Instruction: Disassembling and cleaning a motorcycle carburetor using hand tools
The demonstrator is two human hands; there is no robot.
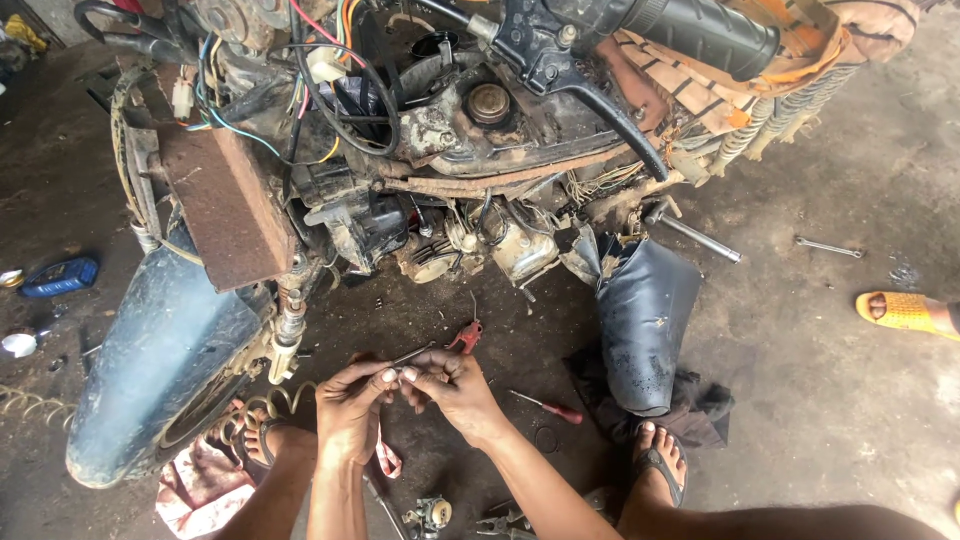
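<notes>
Your left hand [350, 405] and right hand [452, 385] meet just below the stripped, rusty motorcycle frame [480, 130], fingers [385, 377] of both pinched on a thin grey metal rod [410, 354]. It looks slippery; I judge a loose pinch could drop it onto the oily concrete floor [800, 330] beneath the frame, among scattered tools like the red-handled screwdriver [548, 405]. No container shows any contents.
</notes>
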